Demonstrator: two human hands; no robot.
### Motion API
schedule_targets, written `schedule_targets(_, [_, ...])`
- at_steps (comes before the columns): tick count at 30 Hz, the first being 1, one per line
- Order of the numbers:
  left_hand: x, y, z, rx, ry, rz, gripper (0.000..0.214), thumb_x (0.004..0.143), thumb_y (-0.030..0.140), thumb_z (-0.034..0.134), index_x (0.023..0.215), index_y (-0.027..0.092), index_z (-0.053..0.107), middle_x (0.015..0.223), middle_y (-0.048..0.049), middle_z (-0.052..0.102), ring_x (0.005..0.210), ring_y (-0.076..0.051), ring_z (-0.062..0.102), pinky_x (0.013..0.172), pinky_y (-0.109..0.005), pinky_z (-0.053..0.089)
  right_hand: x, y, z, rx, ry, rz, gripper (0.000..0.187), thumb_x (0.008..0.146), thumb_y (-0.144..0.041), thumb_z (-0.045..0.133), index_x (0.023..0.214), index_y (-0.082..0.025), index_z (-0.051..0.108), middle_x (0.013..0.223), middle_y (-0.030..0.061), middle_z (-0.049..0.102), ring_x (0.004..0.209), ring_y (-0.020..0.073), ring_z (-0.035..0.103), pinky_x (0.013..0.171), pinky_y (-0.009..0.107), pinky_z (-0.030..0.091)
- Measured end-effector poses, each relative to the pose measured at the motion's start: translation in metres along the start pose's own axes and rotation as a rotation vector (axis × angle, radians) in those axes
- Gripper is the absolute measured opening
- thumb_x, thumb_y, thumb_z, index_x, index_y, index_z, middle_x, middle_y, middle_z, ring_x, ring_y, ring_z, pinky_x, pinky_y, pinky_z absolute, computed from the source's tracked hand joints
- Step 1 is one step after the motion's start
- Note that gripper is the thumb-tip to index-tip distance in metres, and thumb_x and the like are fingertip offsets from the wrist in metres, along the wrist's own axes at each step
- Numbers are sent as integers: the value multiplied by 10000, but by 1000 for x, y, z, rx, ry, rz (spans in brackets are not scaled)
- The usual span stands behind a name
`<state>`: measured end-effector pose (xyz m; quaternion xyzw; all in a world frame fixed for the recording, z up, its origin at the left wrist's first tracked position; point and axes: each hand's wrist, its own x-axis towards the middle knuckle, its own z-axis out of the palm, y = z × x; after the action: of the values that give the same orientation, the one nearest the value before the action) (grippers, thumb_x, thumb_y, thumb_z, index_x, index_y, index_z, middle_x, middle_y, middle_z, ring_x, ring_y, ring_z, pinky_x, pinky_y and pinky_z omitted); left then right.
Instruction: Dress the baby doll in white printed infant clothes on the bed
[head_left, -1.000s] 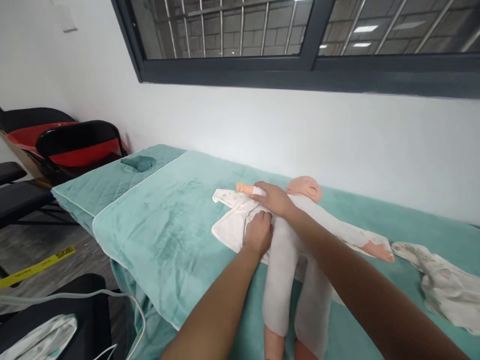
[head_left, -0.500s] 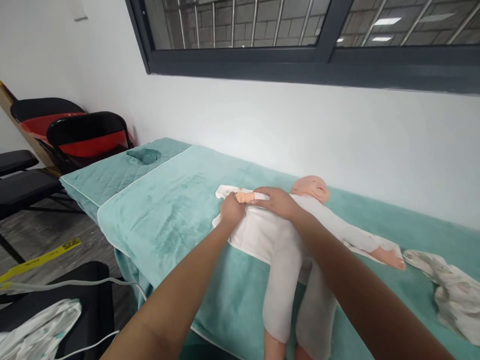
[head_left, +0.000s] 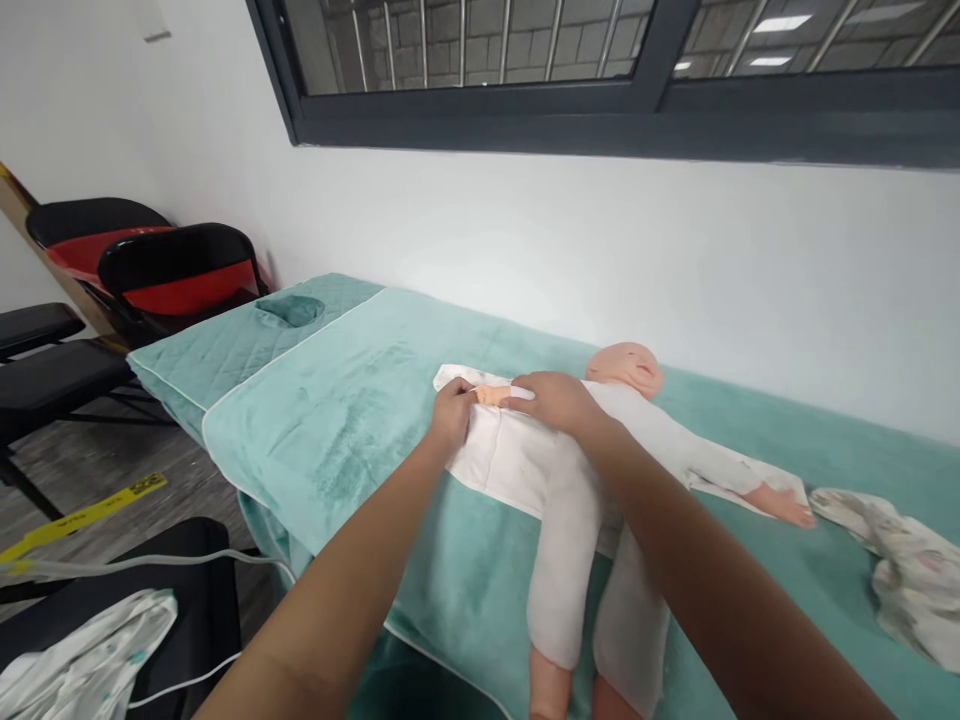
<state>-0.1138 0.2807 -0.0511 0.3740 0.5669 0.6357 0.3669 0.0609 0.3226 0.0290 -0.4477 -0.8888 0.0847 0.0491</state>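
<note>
A baby doll (head_left: 566,500) in white clothing lies on its back on a teal-covered bed. Its bare head (head_left: 626,366) points towards the wall. My left hand (head_left: 452,412) has its fingers closed at the tip of the doll's hand (head_left: 492,395), above a spread part of the white garment (head_left: 499,450). Exactly how the fingertips grip is partly hidden. My right hand (head_left: 553,400) is closed around the doll's forearm and the white sleeve (head_left: 522,393), thumb below. The doll's other arm (head_left: 720,462) stretches out to the right, sleeved, with its hand showing.
A crumpled printed cloth (head_left: 911,570) lies on the bed (head_left: 322,400) at the right. Another printed cloth (head_left: 97,650) rests on a black chair (head_left: 199,600) at lower left, with a pale cable (head_left: 172,562) above it. Folding chairs (head_left: 180,260) stand beyond the bed; a wall backs it.
My left hand has shifted slightly left, towards the tip of the doll's hand. My right hand stays on the sleeved forearm. The camera view has moved a little.
</note>
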Motion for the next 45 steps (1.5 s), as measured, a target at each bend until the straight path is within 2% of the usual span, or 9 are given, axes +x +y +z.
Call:
schedule_targets(12, [1,-2,-9,-46,-49,51,214,627,287,625,587,185,441,580,47,445,566,-95,434,561,-243,342,-5,-9,0,-154,-18,59,451,888,-614,461,1102,-291,692,1084,49,719,934,259,637,705,331,385])
schedule_targets(16, [-8,-1,-4,120,-104,154,196,690,258,631,597,183,476,598,47,438,599,-101,414,599,-254,325,-4,-14,7,-236,-10,61,405,913,-538,468,939,-200,689,921,100,720,869,264,635,762,365,383])
schedule_targets(22, [-26,0,7,493,-372,459,198,824,264,589,649,196,525,762,-10,555,762,-159,504,737,-301,385,4,-23,18,-243,60,87,236,895,-286,539,1058,-136,623,973,146,703,941,276,624,840,384,379])
schedule_targets(27, [-28,-4,7,886,-225,693,208,946,303,430,796,207,538,921,-80,588,916,-221,536,834,-364,427,-17,-13,1,-112,222,87,276,940,-313,455,1131,-183,607,1149,109,673,1064,248,590,866,346,403])
schedule_targets(29, [-26,-5,7,839,-154,645,182,937,323,462,828,207,551,979,-88,595,970,-230,540,886,-379,423,-44,7,-6,89,485,179,293,940,-324,432,1120,-191,620,1173,98,667,1086,233,582,874,329,411])
schedule_targets(32, [-22,-6,5,636,-28,457,183,932,365,479,893,208,564,1006,-78,608,962,-214,558,887,-356,423,-97,48,-2,223,791,547,305,908,-370,415,935,-189,659,973,98,699,890,245,608,773,342,419])
schedule_targets(35, [-21,-4,3,542,79,332,250,957,394,412,960,197,566,956,-71,627,877,-196,570,812,-326,426,-139,79,17,317,722,820,409,879,-494,419,835,-176,672,820,119,696,780,269,592,704,358,402])
schedule_targets(38, [-23,-1,4,538,56,282,253,922,412,480,887,195,605,863,-60,654,803,-198,576,756,-310,407,-157,87,30,449,589,845,520,884,-575,361,764,-184,682,832,144,714,786,285,603,697,368,403])
schedule_targets(45, [-30,10,12,511,-19,176,190,771,306,666,926,196,648,884,-64,687,828,-224,600,750,-300,386,-155,69,27,860,618,831,568,836,-643,434,805,-146,708,857,122,728,811,277,636,722,368,475])
